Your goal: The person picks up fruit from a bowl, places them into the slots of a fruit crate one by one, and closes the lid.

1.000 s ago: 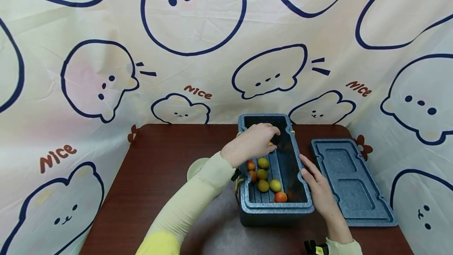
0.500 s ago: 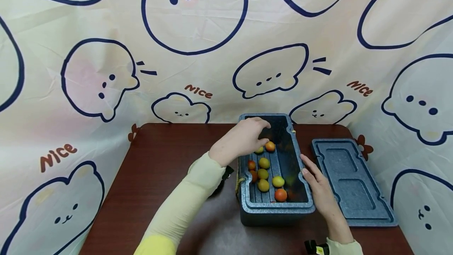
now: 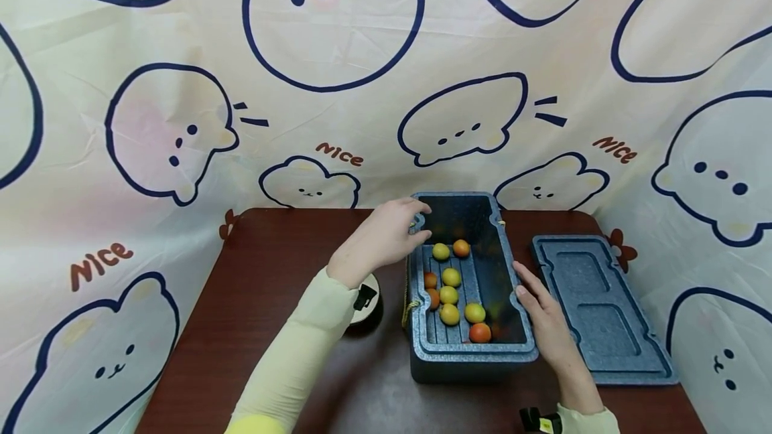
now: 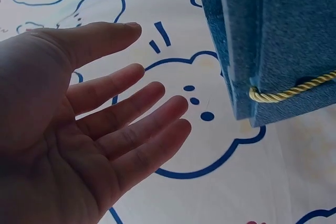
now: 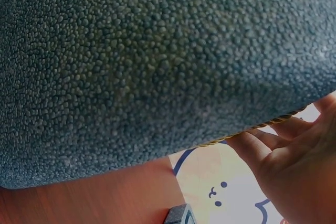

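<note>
A blue-grey foam box (image 3: 476, 356) with yellow rope handles stands uncovered on the table. Small round yellow-green fruits (image 3: 449, 295) and orange-red fruits (image 3: 461, 248) lie on its ribbed floor, exact kind unclear. My left hand (image 3: 386, 236) is over the far left rim, its fingers spread apart and holding nothing. In the left wrist view, the bare palm (image 4: 63, 161) shows, apart from the box wall and rope (image 4: 294, 92). My right hand (image 3: 545, 320) rests against the box's right side with fairly straight fingers; in the right wrist view some fingertips are hidden behind the wall.
The matching foam lid (image 3: 603, 310) lies on the table to the right of the box. A round pale-topped object (image 3: 369, 300) stands left of the box, partly hidden by my left wrist. Behind the brown table (image 3: 271, 273) hangs a patterned cloth (image 3: 386, 119).
My left hand has moved left from above the box's inside to its left rim, uncovering a yellow-green and an orange fruit at the far end. The right hand stays put.
</note>
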### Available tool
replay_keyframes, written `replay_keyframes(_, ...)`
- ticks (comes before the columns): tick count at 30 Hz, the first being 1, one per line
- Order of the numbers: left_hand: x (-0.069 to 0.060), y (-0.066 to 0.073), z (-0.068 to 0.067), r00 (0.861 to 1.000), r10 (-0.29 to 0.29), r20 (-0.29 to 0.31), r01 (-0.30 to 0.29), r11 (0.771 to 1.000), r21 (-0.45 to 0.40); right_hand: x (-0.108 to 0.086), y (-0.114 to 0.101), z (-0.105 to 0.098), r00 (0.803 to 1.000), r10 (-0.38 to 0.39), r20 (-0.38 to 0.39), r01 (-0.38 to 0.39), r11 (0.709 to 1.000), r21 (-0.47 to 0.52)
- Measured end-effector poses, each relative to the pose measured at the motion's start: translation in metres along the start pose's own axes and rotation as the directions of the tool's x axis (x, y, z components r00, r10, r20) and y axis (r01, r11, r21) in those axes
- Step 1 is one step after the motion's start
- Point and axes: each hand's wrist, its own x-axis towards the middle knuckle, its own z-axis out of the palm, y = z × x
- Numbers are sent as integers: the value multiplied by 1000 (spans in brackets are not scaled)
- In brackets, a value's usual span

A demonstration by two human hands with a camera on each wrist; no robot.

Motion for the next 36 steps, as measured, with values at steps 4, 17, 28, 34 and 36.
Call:
replay_keyframes(4,-6,-4,1,1000,-2,-22,1,1000,-15,0,-1,0,1000,22,-8,-22,1000,0)
replay_keyframes(17,-33,-32,25,988,-78,-134,53,982,-182,-1,-4,-4,991,131,-1,-131,991,-12)
replay_keyframes(28,-49,-36,41,973,-141,-181,79,946,-313,-4,-7,-5,997,75,3,-75,997,2)
replay_keyframes(34,-55,-20,51,977,-84,-197,2,923,-386,-8,-7,-9,1000,7,-26,-7,1000,-14)
replay_keyframes(36,-56,-12,52,979,-70,-193,-17,910,-414,-9,-6,-12,999,-23,-38,22,999,-28)
